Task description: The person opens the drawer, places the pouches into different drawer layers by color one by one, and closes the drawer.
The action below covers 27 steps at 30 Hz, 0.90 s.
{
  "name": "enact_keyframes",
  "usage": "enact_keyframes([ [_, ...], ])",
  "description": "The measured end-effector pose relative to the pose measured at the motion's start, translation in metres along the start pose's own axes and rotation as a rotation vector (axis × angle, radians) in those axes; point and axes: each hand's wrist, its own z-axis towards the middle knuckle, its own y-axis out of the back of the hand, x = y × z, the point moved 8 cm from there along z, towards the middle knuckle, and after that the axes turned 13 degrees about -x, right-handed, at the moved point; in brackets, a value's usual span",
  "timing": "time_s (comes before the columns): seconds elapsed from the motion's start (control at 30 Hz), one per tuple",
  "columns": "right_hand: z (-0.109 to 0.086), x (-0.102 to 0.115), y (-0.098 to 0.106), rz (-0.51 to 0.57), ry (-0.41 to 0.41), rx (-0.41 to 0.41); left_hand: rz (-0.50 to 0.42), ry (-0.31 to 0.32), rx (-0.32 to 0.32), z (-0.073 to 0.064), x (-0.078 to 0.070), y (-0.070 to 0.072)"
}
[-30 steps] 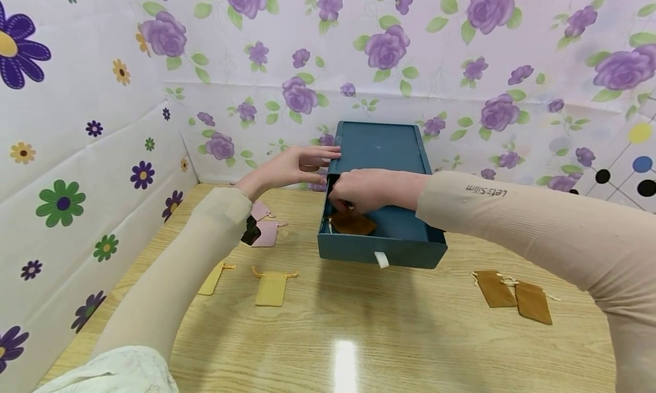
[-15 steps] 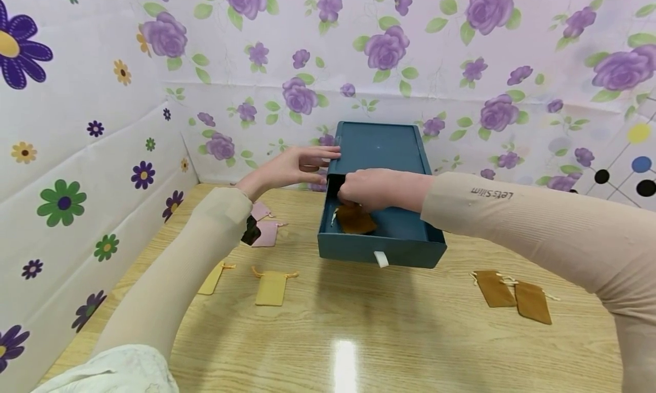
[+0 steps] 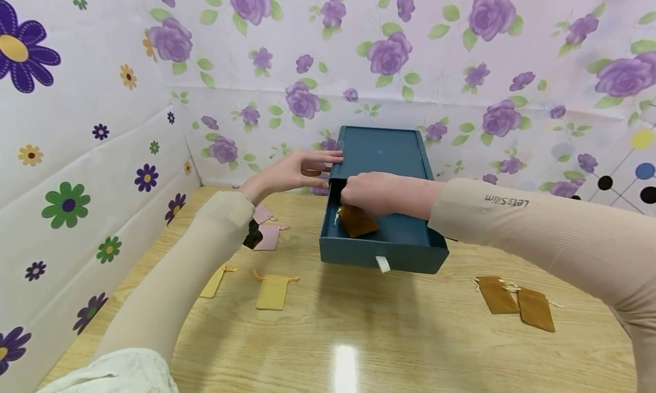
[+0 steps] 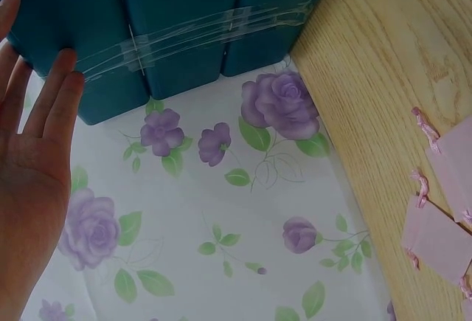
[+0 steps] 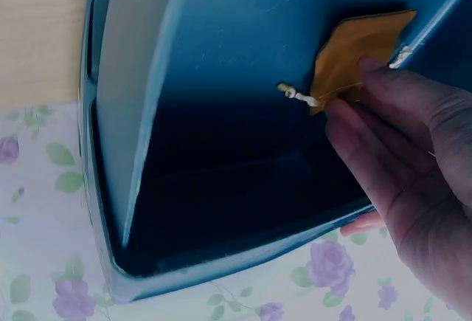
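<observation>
In the pulled-out top drawer (image 3: 384,256) of a dark teal drawer unit (image 3: 381,151), my right hand (image 3: 381,193) pinches a small brown drawstring pouch (image 3: 359,222) near its drawstring end. The right wrist view shows thumb and fingers at the edge of this pouch (image 5: 358,48), its cream cord hanging beside them. My left hand (image 3: 297,171) is at the unit's left side. Seen from the left wrist, the straight fingers of that hand (image 4: 37,151) touch the side of the stacked teal unit (image 4: 177,33).
Two brown pouches (image 3: 535,308) lie on the table at right. Yellow pouches (image 3: 273,292) and pink pouches (image 3: 267,237) lie at left. Clear tape (image 4: 192,37) binds the stacked drawers. A white pull tab (image 3: 382,263) sticks out from the drawer front. A flowered cloth (image 3: 246,102) hangs behind.
My right hand has shifted slightly right inside the drawer, drawing the brown pouch with it, and the pouch has turned a little. The left hand stays against the unit.
</observation>
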Motion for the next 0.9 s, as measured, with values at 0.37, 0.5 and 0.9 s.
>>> enact_keyframes([
  [0.37, 0.002, -0.002, -0.009, 0.04, -0.022, 0.062, -0.016, 0.008, 0.003, -0.002, 0.001, 0.0],
  [0.5, 0.003, -0.003, -0.008, 0.034, -0.018, 0.067, -0.025, 0.008, 0.007, -0.001, 0.0, 0.001],
  [0.9, -0.006, -0.004, 0.005, 0.204, 0.007, 0.04, -0.031, 0.032, 0.01, -0.001, -0.001, -0.001],
])
